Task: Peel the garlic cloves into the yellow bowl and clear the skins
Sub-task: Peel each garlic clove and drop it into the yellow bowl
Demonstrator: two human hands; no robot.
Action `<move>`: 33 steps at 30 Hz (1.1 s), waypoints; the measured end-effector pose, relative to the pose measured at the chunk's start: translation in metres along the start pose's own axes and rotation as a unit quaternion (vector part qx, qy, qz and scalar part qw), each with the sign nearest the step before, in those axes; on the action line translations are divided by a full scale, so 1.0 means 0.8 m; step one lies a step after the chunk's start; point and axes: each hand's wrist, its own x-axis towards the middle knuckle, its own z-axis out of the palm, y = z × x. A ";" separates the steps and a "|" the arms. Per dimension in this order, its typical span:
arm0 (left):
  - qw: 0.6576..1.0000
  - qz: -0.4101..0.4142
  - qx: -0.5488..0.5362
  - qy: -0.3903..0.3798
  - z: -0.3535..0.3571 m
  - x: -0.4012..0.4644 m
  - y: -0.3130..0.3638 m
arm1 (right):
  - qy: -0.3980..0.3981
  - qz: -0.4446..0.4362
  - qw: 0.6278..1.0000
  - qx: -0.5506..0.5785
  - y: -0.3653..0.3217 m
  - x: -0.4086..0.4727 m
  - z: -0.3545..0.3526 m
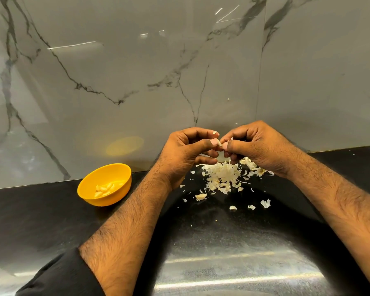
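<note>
Both hands, left hand [186, 150] and right hand [252, 146], are pinching a mostly hidden garlic clove [219, 143] with curled fingertips above the skin pile [221, 177]; peeled cloves [105, 189] are lying in the yellow bowl [88, 189].

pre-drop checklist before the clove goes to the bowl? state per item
1. Clove held: ok, pinched between the fingertips of left hand and right hand.
2. Clove fully peeled: cannot tell, fingers cover most of it.
3. Yellow bowl reachable and upright: ok, on the counter to the left of the left forearm, peeled cloves already inside.
4. Path to the bowl clear: ok, nothing stands between the hands and it.
5. Skins cleared: not ok, skin pile lies under the hands, with stray bits nearer the person.
6. Unpeeled cloves left: cannot tell, one piece near the pile might be one.
</note>
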 end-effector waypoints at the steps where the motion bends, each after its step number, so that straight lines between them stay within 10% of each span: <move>1: 1.000 0.001 0.008 0.003 0.000 0.000 -0.001 | -0.004 0.001 1.000 -0.007 0.000 0.000 0.000; 16: 0.997 -0.006 -0.059 0.041 -0.006 0.003 0.002 | -0.077 0.081 0.985 -0.131 0.000 0.001 -0.005; 33: 1.000 -0.004 -0.005 0.030 -0.002 0.002 0.001 | 0.027 -0.015 0.997 -0.064 0.001 0.002 -0.006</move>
